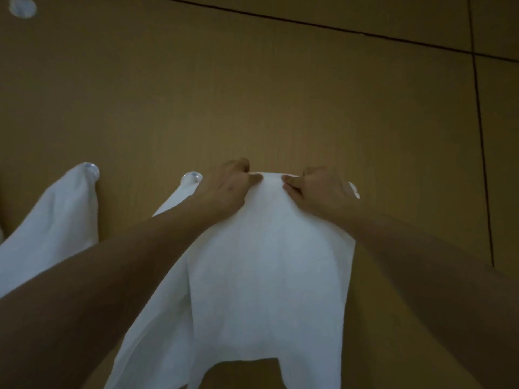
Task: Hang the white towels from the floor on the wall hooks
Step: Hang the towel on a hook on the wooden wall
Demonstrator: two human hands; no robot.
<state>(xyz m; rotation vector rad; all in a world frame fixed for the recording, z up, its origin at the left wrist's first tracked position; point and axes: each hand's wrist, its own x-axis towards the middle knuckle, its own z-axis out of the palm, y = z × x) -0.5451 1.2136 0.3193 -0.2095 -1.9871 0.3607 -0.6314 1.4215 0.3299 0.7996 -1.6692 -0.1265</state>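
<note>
A white towel hangs flat against the brown wall in the middle of the view. My left hand pinches its top edge on the left side and my right hand pinches it on the right, both pressed close to the wall. The hook behind this edge is hidden by the cloth. A second white towel hangs from a clear hook just left of my left hand, partly behind my forearm. A third white towel hangs from another clear hook further left.
A small clear hook peeks out past my right hand. Another clear hook sits high at the top left corner. Dark panel seams run down the right side and across the top of the wall.
</note>
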